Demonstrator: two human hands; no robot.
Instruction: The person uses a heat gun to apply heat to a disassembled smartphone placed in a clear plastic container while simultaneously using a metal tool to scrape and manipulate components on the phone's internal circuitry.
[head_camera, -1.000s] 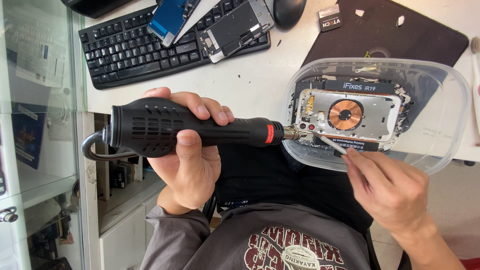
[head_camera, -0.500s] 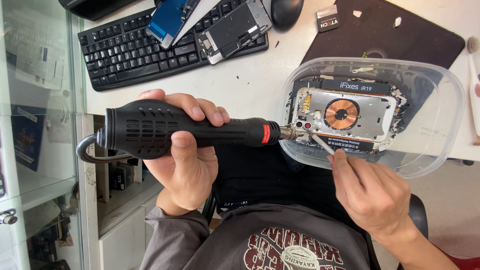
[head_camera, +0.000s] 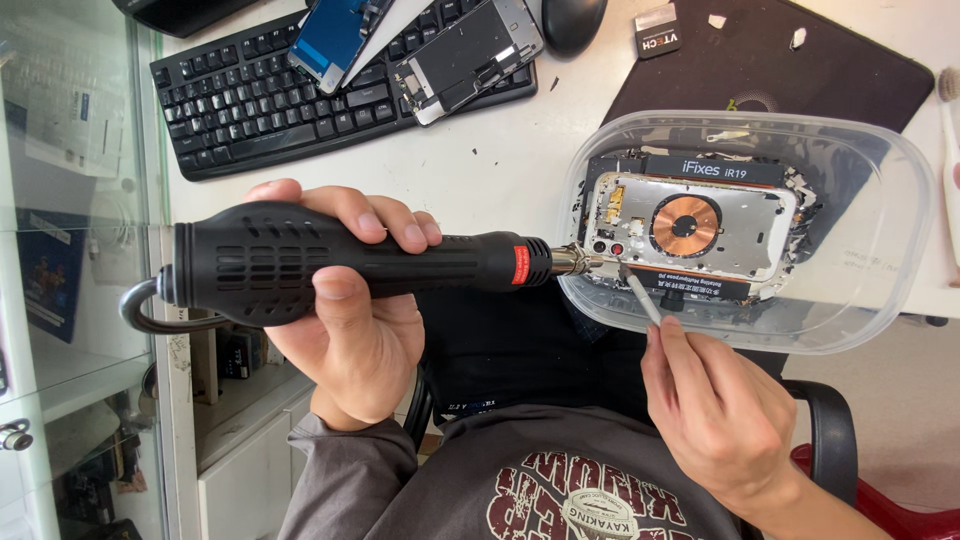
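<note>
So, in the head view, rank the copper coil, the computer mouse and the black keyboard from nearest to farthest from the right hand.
From the right hand:
1. Copper coil, inside the clear tub just above the hand.
2. Computer mouse, at the top edge of the desk, up and left.
3. Black keyboard, far upper left, past the left hand.

- Blue phone screen (head_camera: 333, 35), glass panel, top edge of view, lying on the black keyboard (head_camera: 250, 100).
- Dark display assembly (head_camera: 467, 55) with bare back and flex cables, just right of it, also on the keyboard.
- Small black box (head_camera: 657, 31) with white label, on the counter (head_camera: 480, 160) by the mouse.
- Two black label strips (head_camera: 715, 170) with white lettering on the fixture inside the clear tub (head_camera: 900, 260).
- Red band label (head_camera: 521, 265) on the tool barrel.
</note>
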